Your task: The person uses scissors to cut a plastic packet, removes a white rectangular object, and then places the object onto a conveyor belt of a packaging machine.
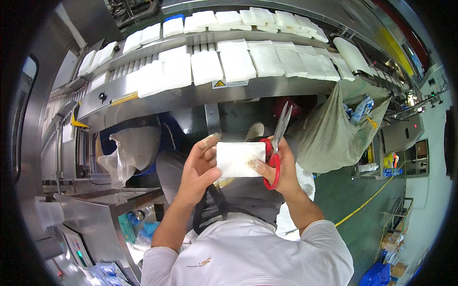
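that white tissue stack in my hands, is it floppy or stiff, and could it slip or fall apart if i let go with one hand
The white tissue stack probably flexes little: held between the left hand and right hand, it shows no sag. It looks light. Loose layers might fan apart under a one-sided grip.

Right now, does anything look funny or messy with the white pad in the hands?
Yes. The white pad, held between the left hand and the right hand that also grips red scissors, has faint brownish smudges, while the pads on the conveyor above look clean white.
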{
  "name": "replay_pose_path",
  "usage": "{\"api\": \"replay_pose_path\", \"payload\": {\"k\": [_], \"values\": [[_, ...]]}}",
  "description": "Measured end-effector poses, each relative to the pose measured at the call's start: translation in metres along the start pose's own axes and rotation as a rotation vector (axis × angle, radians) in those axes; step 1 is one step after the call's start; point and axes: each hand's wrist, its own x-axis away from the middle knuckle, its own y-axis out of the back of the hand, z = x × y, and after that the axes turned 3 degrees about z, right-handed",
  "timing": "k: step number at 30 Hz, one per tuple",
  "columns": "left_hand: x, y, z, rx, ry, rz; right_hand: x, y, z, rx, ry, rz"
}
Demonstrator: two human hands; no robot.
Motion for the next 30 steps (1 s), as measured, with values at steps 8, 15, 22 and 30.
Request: {"api": "replay_pose_path", "payload": {"k": [8, 15, 22, 30], "values": [[0.0, -0.009, -0.009, -0.046, 0.063, -0.101, 0.001, -0.003, -0.013, 0.026, -0.068, -0.132], [-0.001, -0.008, -0.012, -0.046, 0.121, -0.112, 0.004, -0.013, -0.035, -0.123, 0.003, -0.235], [-0.028, 0.003, -0.06, -0.334, 0.026, -0.26, 0.002, -0.033, -0.029, -0.267, -0.066, -0.253], [-0.235, 0.107, -0.211, -0.664, -0.131, -0.324, 0.009, 0.001, -0.094, -0.233, -0.272, -0.142]]}}
